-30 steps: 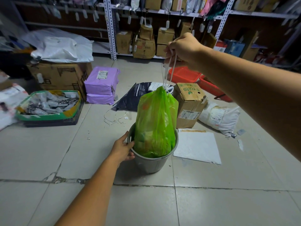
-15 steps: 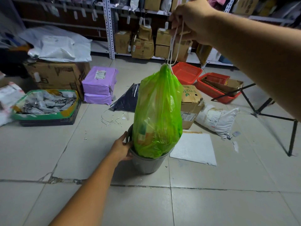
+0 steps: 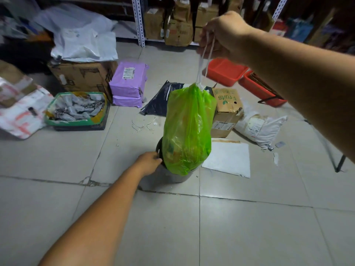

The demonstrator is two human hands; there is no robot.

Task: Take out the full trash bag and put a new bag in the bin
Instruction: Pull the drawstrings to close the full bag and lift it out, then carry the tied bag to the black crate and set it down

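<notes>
The translucent green plastic trash bag (image 3: pixel 189 129) is hanging higher than a moment ago. More of it is now clear of the round grey plastic bin (image 3: pixel 172 176), and only its bottom is still overlapping the bin's mouth. The right hand (image 3: pixel 223 35) is staying raised above it, fingers curled and pinching the white drawstrings (image 3: pixel 204 60), which are running taut down to the bag's gathered neck. The left hand (image 3: pixel 148 163) is still gripping the bin's left rim, fingers curled over the edge, with the bin standing on the tiled floor (image 3: pixel 249 217).

Just behind the bag to the right, a brown cardboard box (image 3: pixel 227 112) is showing "Fruits" in green, upside down from this view. Its white label is too small to read, as is the one on the two stacked purple plastic-wrapped parcels (image 3: pixel 128 81).

A flat white sheet (image 3: pixel 228 158) is lying beside the bin, with a white sack-like parcel (image 3: pixel 263 127) beyond it. A black poly mailer (image 3: pixel 157 102) is lying behind the bag, red plastic baskets (image 3: pixel 224 72) farther back, and a green-rimmed crate (image 3: pixel 76 122) of grey packets at the left. The bag is hiding the bin's inside.
</notes>
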